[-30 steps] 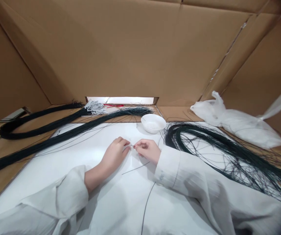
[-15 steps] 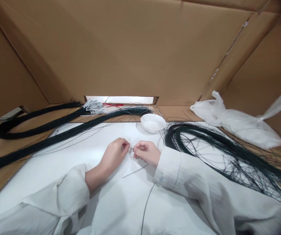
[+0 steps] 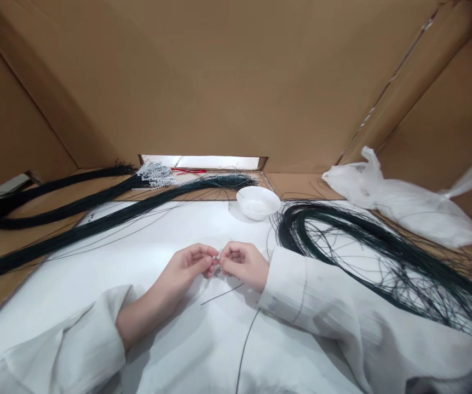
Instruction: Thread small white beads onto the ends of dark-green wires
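Your left hand (image 3: 190, 262) and right hand (image 3: 242, 262) pinch one thin dark wire (image 3: 223, 294) together fingertip to fingertip over the white sheet (image 3: 137, 246); a bundle of finished beaded wires (image 3: 156, 175) lies far left, the loose wire heap (image 3: 363, 246) untouched

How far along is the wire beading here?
Done: one bunch of wires with white beaded tips lies at the back left. In hand: left hand and right hand pinch the end of a single dark wire between the fingertips; any bead there is too small to see. Left: a loose wire pile at right, long bundles at left, and a white bowl.
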Action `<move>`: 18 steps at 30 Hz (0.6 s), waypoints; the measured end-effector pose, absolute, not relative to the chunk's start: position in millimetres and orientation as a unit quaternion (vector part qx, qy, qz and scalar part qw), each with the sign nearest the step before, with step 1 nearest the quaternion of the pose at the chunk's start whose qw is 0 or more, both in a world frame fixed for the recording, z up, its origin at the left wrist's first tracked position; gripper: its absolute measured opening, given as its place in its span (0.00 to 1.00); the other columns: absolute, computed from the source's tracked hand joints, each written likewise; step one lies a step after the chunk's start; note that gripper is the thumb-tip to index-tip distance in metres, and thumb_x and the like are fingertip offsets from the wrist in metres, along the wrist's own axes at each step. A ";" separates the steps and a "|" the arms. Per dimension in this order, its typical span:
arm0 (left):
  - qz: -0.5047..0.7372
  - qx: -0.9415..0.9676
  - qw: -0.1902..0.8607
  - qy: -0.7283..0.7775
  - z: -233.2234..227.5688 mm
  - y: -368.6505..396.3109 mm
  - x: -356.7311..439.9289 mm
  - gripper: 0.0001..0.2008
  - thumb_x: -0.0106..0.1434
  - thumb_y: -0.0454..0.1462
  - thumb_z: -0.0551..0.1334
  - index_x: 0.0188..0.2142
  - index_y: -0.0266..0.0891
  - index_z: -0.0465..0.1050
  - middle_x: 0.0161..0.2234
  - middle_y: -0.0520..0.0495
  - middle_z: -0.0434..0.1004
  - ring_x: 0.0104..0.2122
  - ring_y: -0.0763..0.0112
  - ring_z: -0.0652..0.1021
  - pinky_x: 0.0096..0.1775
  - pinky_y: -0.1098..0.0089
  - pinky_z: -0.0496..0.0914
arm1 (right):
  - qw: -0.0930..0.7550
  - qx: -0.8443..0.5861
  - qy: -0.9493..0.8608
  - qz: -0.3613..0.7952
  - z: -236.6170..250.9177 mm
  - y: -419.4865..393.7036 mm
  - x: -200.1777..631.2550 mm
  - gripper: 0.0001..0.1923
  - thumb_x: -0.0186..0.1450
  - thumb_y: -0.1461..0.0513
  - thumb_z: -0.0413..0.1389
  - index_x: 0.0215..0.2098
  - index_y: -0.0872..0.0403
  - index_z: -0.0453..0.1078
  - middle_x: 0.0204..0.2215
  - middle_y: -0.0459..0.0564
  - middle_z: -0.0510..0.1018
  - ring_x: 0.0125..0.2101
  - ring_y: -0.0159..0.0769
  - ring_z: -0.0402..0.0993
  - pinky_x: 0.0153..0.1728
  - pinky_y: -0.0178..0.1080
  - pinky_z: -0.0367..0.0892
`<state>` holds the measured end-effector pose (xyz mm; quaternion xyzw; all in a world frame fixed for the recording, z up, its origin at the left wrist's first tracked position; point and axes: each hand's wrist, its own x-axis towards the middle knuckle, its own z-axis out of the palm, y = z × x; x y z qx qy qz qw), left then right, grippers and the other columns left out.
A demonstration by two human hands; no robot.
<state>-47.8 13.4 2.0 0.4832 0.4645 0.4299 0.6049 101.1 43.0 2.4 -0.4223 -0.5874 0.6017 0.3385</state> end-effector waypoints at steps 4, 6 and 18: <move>0.431 0.490 0.606 0.454 1.4 14.5 -48.9 0.08 0.56 0.38 0.60 0.33 0.34 0.69 0.22 0.51 0.68 0.25 0.75 0.68 0.32 0.74 0.61 | 0.337 -0.428 -0.586 0.600 4.2 42.9 100.6 0.04 0.50 0.68 0.53 0.19 0.58 0.63 0.14 0.42 0.69 0.16 0.23 0.63 0.19 0.28 0.57; 0.427 0.496 0.606 0.452 1.7 14.9 -49.1 0.08 0.56 0.38 0.60 0.33 0.34 0.69 0.22 0.51 0.68 0.25 0.75 0.67 0.32 0.74 0.61 | 0.338 -0.430 -0.586 0.598 5.3 42.5 100.6 0.04 0.50 0.68 0.53 0.19 0.57 0.63 0.13 0.42 0.69 0.16 0.23 0.62 0.18 0.27 0.57; 0.432 0.483 0.617 0.448 -1.2 16.0 -51.0 0.07 0.55 0.36 0.61 0.33 0.34 0.70 0.23 0.51 0.69 0.25 0.76 0.68 0.32 0.74 0.61 | 0.350 -0.423 -0.614 0.567 -4.0 44.1 102.4 0.03 0.50 0.67 0.54 0.20 0.57 0.63 0.16 0.43 0.69 0.18 0.25 0.64 0.22 0.30 0.60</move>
